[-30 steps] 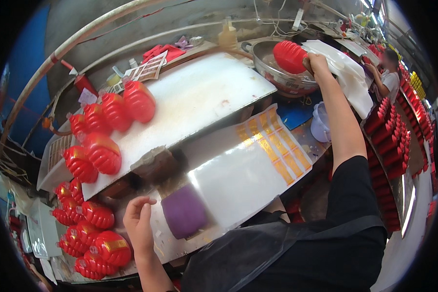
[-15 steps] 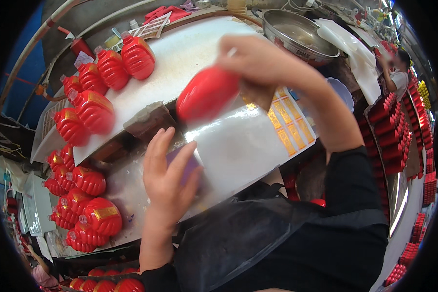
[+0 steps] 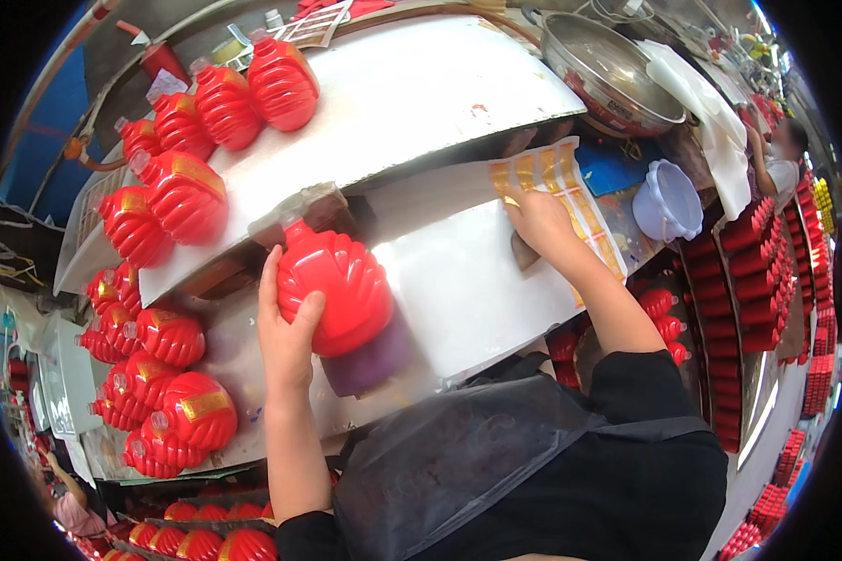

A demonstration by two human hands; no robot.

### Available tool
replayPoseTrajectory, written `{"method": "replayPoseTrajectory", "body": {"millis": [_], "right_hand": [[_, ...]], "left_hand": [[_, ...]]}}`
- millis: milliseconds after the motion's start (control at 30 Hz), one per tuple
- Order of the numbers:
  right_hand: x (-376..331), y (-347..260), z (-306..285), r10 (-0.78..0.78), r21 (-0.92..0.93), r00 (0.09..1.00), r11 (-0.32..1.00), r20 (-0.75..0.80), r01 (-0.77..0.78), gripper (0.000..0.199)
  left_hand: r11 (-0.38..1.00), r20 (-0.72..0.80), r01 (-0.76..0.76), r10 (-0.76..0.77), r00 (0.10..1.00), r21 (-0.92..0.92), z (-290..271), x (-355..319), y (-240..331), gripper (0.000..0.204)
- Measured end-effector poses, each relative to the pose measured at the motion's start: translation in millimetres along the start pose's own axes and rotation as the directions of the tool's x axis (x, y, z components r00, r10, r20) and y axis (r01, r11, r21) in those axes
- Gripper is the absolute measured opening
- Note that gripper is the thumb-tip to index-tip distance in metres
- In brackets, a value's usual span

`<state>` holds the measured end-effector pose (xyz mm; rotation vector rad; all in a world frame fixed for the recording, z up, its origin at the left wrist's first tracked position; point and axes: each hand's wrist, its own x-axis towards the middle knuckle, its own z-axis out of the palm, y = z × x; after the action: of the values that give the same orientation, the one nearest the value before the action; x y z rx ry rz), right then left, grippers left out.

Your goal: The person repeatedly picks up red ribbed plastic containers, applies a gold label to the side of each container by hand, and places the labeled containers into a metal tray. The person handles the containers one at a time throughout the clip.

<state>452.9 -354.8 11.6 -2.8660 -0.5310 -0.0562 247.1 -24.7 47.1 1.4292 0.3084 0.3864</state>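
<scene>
A ribbed red plastic bottle [image 3: 335, 290] lies before me, its clear neck toward a brown block [image 3: 313, 204] and its base by a purple pad [image 3: 370, 360]. Around its left side is my left hand [image 3: 288, 327], thumb on top, fingers at the edge. My right hand [image 3: 544, 226] has its fingertips on a sheet of gold-and-orange labels [image 3: 589, 210] at the right of the white work surface. Under that palm a flat brown piece [image 3: 524, 251] sticks out; its kind is unclear. Whether a label is between the fingertips is hidden.
Several labelled red bottles [image 3: 225, 105] stand on the raised white board [image 3: 412, 103]; more [image 3: 196, 409] lie at the left. A lilac bucket [image 3: 667, 201] and a large metal pan [image 3: 613, 70] are at the right. Racks of red bottles [image 3: 744, 280] and a person [image 3: 781, 168] are beyond.
The red bottle has moved down from my raised right hand to the purple pad, and my left hand now grips it. My right hand has gone right to the label sheet.
</scene>
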Motion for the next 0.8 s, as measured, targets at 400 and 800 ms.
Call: {"method": "replayPoseTrajectory", "body": {"millis": [400,800], "right_hand": [[-146.9,-2.9,-12.8,-0.112,-0.147,0.926,0.974,0.359,0.175,0.053],[-196.2,30.3,2.1,-0.489,0.001,0.871,0.872,0.048,0.490,0.044]], "left_hand": [[0.991,-0.180,-0.078,0.058,0.982,-0.105,15.7,-16.6,-25.1,0.077],[0.985,-0.122,-0.051,0.031,0.992,-0.166,14.6,-19.2,-20.5,0.072]]}}
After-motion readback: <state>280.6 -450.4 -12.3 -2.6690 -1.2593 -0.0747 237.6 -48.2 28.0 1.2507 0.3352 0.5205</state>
